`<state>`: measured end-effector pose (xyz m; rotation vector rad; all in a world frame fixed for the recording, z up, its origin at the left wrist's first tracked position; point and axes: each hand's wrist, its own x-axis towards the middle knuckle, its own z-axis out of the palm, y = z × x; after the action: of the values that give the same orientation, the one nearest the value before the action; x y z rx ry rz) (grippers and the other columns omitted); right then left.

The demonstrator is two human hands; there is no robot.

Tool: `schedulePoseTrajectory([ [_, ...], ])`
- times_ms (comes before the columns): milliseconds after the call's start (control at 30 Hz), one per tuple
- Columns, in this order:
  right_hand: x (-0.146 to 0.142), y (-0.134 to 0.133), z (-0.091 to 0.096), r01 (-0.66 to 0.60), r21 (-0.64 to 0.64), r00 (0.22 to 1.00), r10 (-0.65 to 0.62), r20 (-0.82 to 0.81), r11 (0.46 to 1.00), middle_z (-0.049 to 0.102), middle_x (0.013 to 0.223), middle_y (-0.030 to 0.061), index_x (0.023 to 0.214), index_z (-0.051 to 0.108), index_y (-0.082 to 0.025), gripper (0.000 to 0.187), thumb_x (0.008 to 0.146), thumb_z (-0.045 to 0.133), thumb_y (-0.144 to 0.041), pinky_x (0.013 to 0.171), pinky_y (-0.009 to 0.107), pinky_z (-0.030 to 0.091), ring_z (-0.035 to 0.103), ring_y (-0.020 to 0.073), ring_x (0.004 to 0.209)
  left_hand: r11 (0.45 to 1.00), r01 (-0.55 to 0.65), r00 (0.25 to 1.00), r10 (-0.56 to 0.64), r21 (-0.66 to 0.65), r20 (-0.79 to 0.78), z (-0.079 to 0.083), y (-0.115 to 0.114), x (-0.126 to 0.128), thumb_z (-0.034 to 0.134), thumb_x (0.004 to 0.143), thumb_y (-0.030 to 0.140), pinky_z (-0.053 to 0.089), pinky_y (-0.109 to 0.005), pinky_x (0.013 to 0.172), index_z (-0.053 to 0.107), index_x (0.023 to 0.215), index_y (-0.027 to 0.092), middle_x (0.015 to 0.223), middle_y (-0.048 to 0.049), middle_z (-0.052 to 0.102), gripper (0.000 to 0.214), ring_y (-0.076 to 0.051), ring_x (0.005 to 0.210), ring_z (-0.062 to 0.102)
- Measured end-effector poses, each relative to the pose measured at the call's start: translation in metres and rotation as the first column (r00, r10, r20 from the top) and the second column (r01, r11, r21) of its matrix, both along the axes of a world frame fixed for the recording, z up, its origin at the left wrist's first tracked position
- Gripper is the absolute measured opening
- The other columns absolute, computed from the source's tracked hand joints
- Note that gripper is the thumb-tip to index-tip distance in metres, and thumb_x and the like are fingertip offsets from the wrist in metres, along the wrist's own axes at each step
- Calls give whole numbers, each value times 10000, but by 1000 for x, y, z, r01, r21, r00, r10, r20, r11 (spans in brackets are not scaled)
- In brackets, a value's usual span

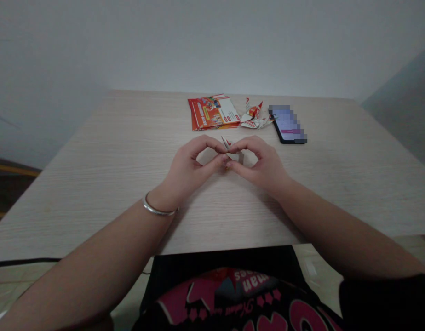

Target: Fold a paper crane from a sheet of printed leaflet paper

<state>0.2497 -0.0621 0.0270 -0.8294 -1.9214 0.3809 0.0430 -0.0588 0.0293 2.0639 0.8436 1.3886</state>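
Note:
My left hand point(195, 158), with a silver bangle point(159, 209) at its wrist, pinches a small piece of folded paper point(226, 141) between thumb and fingertips. On the other side, my right hand point(261, 161) pinches the same paper, so the fingertips of both hands meet. A white and red tip of the paper sticks up above the fingers; most of it is hidden behind them. Both hands are held over the middle of the table, just in front of several folded paper pieces point(255, 117).
A stack of red and white printed leaflets point(212, 112) lies toward the back of the pale wood table point(105, 151). To the right of the folded pieces is a phone point(286, 124) with its screen lit. A wall point(198, 46) rises behind the table.

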Motion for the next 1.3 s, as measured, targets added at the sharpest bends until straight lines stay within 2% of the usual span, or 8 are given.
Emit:
schedulePoseTrajectory([
  [267, 0, 4, -6, 14, 115, 1000, -12, -13, 993, 772, 916, -5, 955, 732, -270, 148, 841, 807, -215, 839, 374, 510, 690, 200, 880, 999, -15, 999, 16, 34, -31, -1, -1, 1, 759, 913, 211, 574, -305, 893, 740, 952, 223, 941, -2, 783, 45, -152, 877, 724],
  [600, -2, 0, 0, 38, 17, 999, -38, 0, 999, 768, 890, -5, 923, 740, -275, 45, 888, 767, -267, 841, 393, 523, 687, 209, 867, 1000, 16, 1000, -16, 11, 15, 3, -2, 2, 703, 991, 327, 565, -270, 837, 707, 928, 217, 915, -10, 753, 127, -146, 870, 703],
  [767, 1, 2, -3, 45, -14, 997, -46, -60, 999, 786, 956, 8, 940, 749, -274, 74, 870, 776, -271, 885, 419, 553, 714, 221, 935, 1000, -3, 999, 4, -13, 54, 3, -2, 0, 572, 1068, 419, 571, -325, 965, 689, 1067, 230, 1067, -52, 748, 222, -172, 1012, 709],
  [867, 3, 4, -6, -16, -59, 992, 9, -127, 998, 789, 1000, 12, 951, 748, -285, 94, 869, 788, -309, 973, 455, 554, 721, 229, 1008, 995, -87, 991, 91, -45, 96, -6, 7, -4, 607, 1033, 399, 564, -357, 1022, 659, 1186, 252, 1246, -76, 709, 219, -199, 1140, 682],
  [1000, 5, 10, -11, -175, -215, 947, 104, -304, 961, 792, 1032, 7, 955, 746, -303, 180, 881, 791, -460, 1052, 459, 554, 723, 216, 1069, 930, -221, 951, 272, -293, 146, -20, 22, -8, 673, 940, 347, 555, -375, 1037, 594, 1309, 257, 1433, -100, 616, 387, -240, 1282, 621],
  [1133, 9, 22, -21, -272, -387, 861, 43, -508, 881, 790, 1003, -17, 955, 713, -318, 339, 815, 829, -604, 949, 406, 613, 734, 187, 977, 768, -59, 943, 253, -637, 218, -21, 25, -3, 563, 994, 427, 575, -424, 990, 570, 1343, 215, 1301, -126, 675, 408, -260, 1153, 692],
  [1200, 12, 28, -26, -299, -438, 821, -5, -570, 848, 784, 1022, -19, 969, 689, -318, 423, 759, 861, -642, 910, 387, 626, 731, 180, 941, 716, 61, 936, 201, -695, 290, -16, 22, 0, 553, 993, 444, 589, -429, 959, 595, 1318, 182, 1206, -128, 706, 420, -261, 1081, 715],
  [1300, 15, 33, -30, -326, -475, 781, -50, -623, 817, 778, 1039, -27, 988, 669, -319, 421, 751, 890, -588, 892, 367, 624, 724, 168, 910, 692, 162, 917, 158, -704, 366, -7, 16, 4, 601, 937, 362, 599, -400, 931, 652, 1234, 171, 1114, -106, 739, 356, -242, 1023, 726],
])
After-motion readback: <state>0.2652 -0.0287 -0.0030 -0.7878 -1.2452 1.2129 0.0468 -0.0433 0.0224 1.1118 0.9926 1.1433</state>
